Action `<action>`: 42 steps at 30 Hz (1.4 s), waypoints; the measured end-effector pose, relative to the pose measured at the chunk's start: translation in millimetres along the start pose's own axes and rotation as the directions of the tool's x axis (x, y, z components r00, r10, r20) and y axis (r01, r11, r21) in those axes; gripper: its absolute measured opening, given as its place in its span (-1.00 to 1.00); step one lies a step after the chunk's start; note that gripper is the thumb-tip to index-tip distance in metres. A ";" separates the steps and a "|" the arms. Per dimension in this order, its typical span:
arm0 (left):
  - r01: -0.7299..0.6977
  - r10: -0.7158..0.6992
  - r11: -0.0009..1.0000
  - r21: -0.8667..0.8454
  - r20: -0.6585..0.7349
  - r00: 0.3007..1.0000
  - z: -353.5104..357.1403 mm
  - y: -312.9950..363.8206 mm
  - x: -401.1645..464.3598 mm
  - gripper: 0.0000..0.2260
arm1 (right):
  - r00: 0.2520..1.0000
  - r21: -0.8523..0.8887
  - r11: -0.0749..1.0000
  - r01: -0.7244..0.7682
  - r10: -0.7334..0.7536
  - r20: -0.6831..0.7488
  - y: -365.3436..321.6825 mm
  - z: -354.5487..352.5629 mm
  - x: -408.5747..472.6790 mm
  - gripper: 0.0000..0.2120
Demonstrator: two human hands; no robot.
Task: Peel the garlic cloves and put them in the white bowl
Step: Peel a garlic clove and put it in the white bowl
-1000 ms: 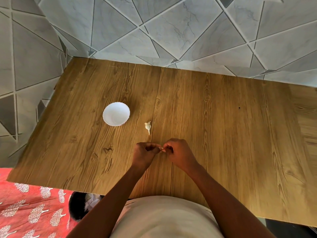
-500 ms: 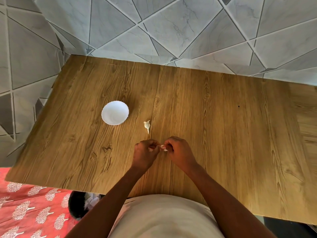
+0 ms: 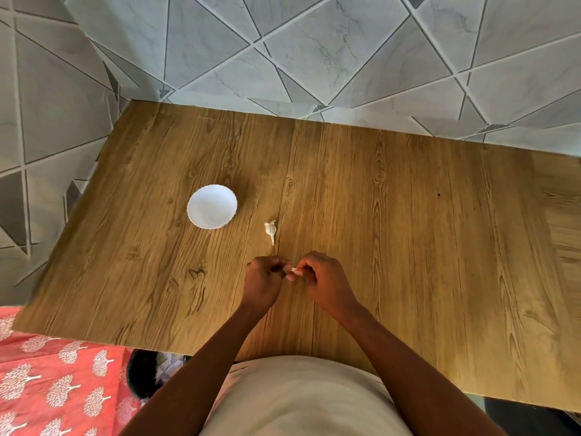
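A small white bowl (image 3: 212,206) with a scalloped rim stands on the wooden table (image 3: 408,234), left of centre; its inside looks bare. To its right lies a whitish garlic clove (image 3: 270,230) in its skin, tail pointing toward me. Just in front of it, my left hand (image 3: 263,282) and my right hand (image 3: 320,278) are curled close together above the table. A small pale garlic clove (image 3: 295,270) shows between the fingertips, pinched by my right hand. My left fingers are closed just beside it; what they hold is hidden.
The table's back edge meets a grey tiled wall (image 3: 314,58). At the lower left, off the table, lies a red patterned cloth (image 3: 47,388), and a dark object (image 3: 144,376) with white scraps in it sits below the front edge.
My two hands have drawn slightly apart, so the pale clove shows more between the fingertips. The bowl and the loose clove have not moved.
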State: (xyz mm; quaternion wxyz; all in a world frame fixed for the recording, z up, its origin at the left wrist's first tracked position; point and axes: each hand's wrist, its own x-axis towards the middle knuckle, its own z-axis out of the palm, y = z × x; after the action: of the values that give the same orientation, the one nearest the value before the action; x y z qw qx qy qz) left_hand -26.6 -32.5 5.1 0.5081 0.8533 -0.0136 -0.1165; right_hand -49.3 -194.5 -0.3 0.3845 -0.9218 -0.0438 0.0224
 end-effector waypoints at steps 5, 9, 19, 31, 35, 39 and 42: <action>0.133 -0.134 0.990 -0.048 -0.026 0.991 4.6 2.9 3.0 -0.80 | 0.993 -0.154 0.981 0.115 -0.110 0.041 -5.4 -5.6 0.5 -0.73; 0.189 -0.198 0.973 -0.130 -0.054 0.979 5.2 2.9 3.9 -0.90 | 0.999 0.017 0.999 -0.051 0.051 -0.011 -6.4 -5.6 3.8 -0.95; 0.164 -0.166 0.986 -0.031 -0.108 0.980 6.9 -2.1 2.3 -0.89 | 0.987 0.054 0.989 -0.141 0.135 0.092 -4.1 -3.8 11.6 -0.95; 0.110 -0.103 0.993 0.051 -0.130 0.986 11.8 -2.3 -0.2 -0.89 | 0.983 -0.022 0.994 -0.108 0.110 0.148 -3.6 -3.4 10.8 -0.89; 0.093 -0.086 0.994 0.055 -0.109 0.990 10.6 -8.6 0.2 -0.87 | 0.981 -0.055 0.996 -0.070 0.078 0.176 -1.9 -4.8 12.2 -0.86; 0.076 -0.071 0.996 0.052 -0.102 0.992 11.4 -11.4 0.0 -0.88 | 0.978 -0.034 0.996 -0.088 0.093 0.189 -1.8 -5.7 13.7 -0.86; 0.086 -0.082 0.996 0.036 -0.104 0.991 11.2 -14.3 1.2 -0.90 | 0.978 -0.026 0.995 -0.096 0.100 0.186 -0.3 -6.8 13.3 -0.84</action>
State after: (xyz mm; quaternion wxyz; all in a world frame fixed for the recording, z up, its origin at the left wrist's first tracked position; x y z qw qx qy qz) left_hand -29.2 -35.4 -12.7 0.4854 0.8681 0.0460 -0.0935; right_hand -35.6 -197.9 4.6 0.3693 -0.9199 -0.0345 0.1274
